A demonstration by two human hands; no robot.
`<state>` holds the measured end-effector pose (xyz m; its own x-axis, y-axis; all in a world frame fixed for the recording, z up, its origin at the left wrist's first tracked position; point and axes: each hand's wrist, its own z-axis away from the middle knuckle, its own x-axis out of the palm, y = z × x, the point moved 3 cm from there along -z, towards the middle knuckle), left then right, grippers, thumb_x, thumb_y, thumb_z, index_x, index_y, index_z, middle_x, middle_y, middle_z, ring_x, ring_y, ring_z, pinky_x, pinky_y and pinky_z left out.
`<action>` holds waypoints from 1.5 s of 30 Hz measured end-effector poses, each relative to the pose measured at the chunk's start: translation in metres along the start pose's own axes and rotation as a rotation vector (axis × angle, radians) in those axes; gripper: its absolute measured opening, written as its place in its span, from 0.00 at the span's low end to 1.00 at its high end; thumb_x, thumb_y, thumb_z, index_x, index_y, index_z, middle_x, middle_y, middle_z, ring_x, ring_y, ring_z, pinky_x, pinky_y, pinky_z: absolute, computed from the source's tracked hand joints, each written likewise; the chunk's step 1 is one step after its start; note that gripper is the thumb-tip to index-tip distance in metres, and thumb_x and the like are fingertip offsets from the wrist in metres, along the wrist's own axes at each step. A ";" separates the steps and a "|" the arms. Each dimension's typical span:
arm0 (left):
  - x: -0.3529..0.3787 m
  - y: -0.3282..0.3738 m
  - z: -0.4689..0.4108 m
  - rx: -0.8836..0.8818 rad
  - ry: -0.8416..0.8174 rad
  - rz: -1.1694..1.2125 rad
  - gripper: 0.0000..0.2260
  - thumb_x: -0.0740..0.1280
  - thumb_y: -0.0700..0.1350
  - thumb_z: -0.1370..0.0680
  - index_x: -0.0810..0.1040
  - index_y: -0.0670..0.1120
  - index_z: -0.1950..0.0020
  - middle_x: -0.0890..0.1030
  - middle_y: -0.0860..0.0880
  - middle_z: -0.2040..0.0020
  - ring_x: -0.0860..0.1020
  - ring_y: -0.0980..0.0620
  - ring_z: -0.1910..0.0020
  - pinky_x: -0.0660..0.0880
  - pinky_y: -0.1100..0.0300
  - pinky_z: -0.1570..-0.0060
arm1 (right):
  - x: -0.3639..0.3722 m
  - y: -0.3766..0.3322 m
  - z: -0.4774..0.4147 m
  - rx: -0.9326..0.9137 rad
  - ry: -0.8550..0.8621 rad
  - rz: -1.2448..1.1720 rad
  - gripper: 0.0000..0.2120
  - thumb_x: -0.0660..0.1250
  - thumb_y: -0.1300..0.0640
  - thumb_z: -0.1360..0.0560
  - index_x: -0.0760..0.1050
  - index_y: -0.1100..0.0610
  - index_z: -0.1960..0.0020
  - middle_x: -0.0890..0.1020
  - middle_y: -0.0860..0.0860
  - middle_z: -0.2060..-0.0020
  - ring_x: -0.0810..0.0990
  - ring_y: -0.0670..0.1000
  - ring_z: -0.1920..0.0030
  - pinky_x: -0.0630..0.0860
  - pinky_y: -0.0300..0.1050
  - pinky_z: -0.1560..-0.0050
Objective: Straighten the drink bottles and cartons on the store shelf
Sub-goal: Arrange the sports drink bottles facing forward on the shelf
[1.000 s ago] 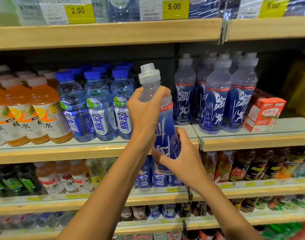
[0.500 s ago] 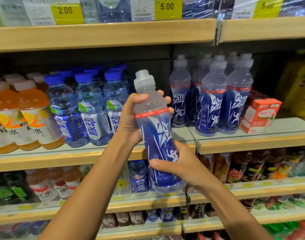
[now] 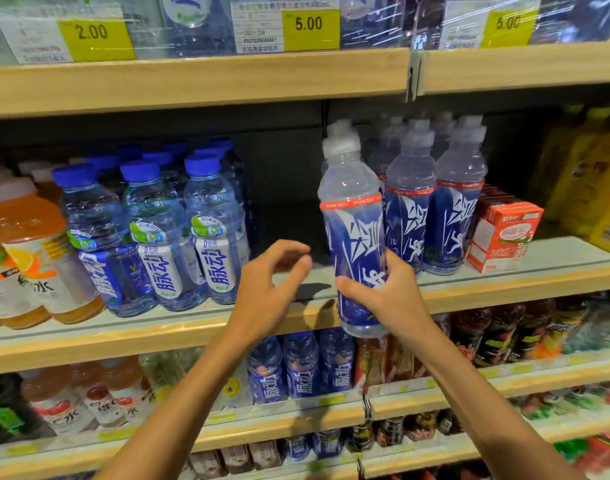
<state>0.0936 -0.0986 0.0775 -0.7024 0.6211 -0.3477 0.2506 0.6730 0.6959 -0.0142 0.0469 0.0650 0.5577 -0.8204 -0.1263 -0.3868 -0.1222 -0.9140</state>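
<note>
Blue-label bottle (image 3: 353, 237) at shelf edge (image 3: 123, 344), right hand (image 3: 390, 299) gripping low, left hand (image 3: 265, 296) loose, empty, gap (image 3: 319, 276) behind

Held bottle (image 3: 352, 237): cap blurred; the right hand (image 3: 391, 299) covers its lower label.
Top-shelf bottles (image 3: 189, 12): at 12 o'clock, cut off by the upper edge.
Price tags (image 3: 286, 27): we cannot read the small print.
Orange bottles (image 3: 29, 230): at 9 o'clock, cut by the left edge.
Yellow packs (image 3: 594, 174): at 3 o'clock, blurred and cut off; we cannot name them.
Lower bottles (image 3: 497, 334): at 5 o'clock, too blurred to read.
</note>
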 end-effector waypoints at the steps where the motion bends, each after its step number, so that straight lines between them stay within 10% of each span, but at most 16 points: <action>1: 0.002 -0.004 0.003 0.133 -0.034 -0.222 0.11 0.64 0.49 0.22 0.79 0.44 0.46 0.82 0.51 0.51 0.80 0.57 0.51 0.74 0.64 0.51 | -0.002 0.003 -0.006 -0.004 0.030 0.015 0.18 0.77 0.60 0.34 0.75 0.51 0.49 0.84 0.47 0.55 0.83 0.45 0.55 0.80 0.39 0.54; 5: 0.013 -0.020 0.008 0.566 -0.257 -0.821 0.18 0.60 0.52 0.22 0.80 0.40 0.46 0.81 0.44 0.51 0.79 0.45 0.55 0.77 0.53 0.59 | -0.003 0.019 -0.027 -0.037 0.121 0.111 0.23 0.77 0.56 0.33 0.72 0.57 0.42 0.82 0.51 0.50 0.81 0.48 0.51 0.78 0.43 0.48; 8: 0.015 -0.036 0.009 0.636 -0.393 -0.915 0.18 0.58 0.52 0.21 0.80 0.40 0.49 0.81 0.44 0.54 0.79 0.44 0.58 0.77 0.52 0.61 | -0.002 0.029 -0.037 -0.086 0.174 0.163 0.24 0.77 0.56 0.34 0.70 0.57 0.42 0.80 0.48 0.51 0.79 0.39 0.53 0.74 0.28 0.52; 13: 0.018 -0.044 0.009 0.634 -0.405 -0.920 0.18 0.56 0.52 0.20 0.81 0.41 0.52 0.81 0.45 0.56 0.79 0.46 0.61 0.76 0.53 0.67 | 0.004 0.043 -0.043 -0.111 0.177 0.153 0.26 0.77 0.54 0.33 0.67 0.50 0.41 0.77 0.37 0.52 0.77 0.29 0.52 0.73 0.24 0.55; 19: 0.016 -0.042 0.011 0.613 -0.423 -0.896 0.17 0.58 0.51 0.21 0.80 0.41 0.52 0.81 0.45 0.55 0.79 0.47 0.60 0.76 0.53 0.67 | 0.010 0.045 -0.030 -0.112 0.213 0.278 0.38 0.76 0.50 0.33 0.61 0.56 0.30 0.71 0.46 0.41 0.72 0.40 0.43 0.69 0.30 0.44; 25: 0.017 -0.043 0.012 0.585 -0.440 -0.902 0.17 0.58 0.52 0.21 0.80 0.42 0.51 0.81 0.46 0.54 0.78 0.48 0.59 0.76 0.55 0.67 | 0.013 0.041 -0.006 -0.246 0.432 0.467 0.33 0.77 0.53 0.33 0.67 0.63 0.34 0.72 0.55 0.43 0.75 0.53 0.43 0.76 0.47 0.45; 29: 0.016 -0.042 0.012 0.557 -0.447 -0.905 0.17 0.57 0.53 0.21 0.80 0.43 0.51 0.81 0.46 0.54 0.78 0.49 0.60 0.77 0.56 0.67 | 0.019 0.042 -0.015 -0.210 0.426 0.573 0.35 0.75 0.51 0.31 0.66 0.62 0.31 0.72 0.57 0.42 0.72 0.52 0.41 0.67 0.35 0.44; 45: 0.014 -0.040 0.014 0.516 -0.441 -0.897 0.17 0.57 0.54 0.21 0.80 0.44 0.51 0.81 0.48 0.54 0.79 0.50 0.59 0.76 0.57 0.68 | 0.028 0.043 -0.023 -0.150 0.462 0.689 0.29 0.70 0.52 0.26 0.67 0.64 0.31 0.74 0.58 0.41 0.74 0.55 0.40 0.74 0.45 0.44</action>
<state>0.0830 -0.1112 0.0358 -0.4956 -0.1523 -0.8551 0.0906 0.9701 -0.2253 -0.0315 0.0056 0.0311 -0.1827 -0.8807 -0.4370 -0.6426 0.4433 -0.6249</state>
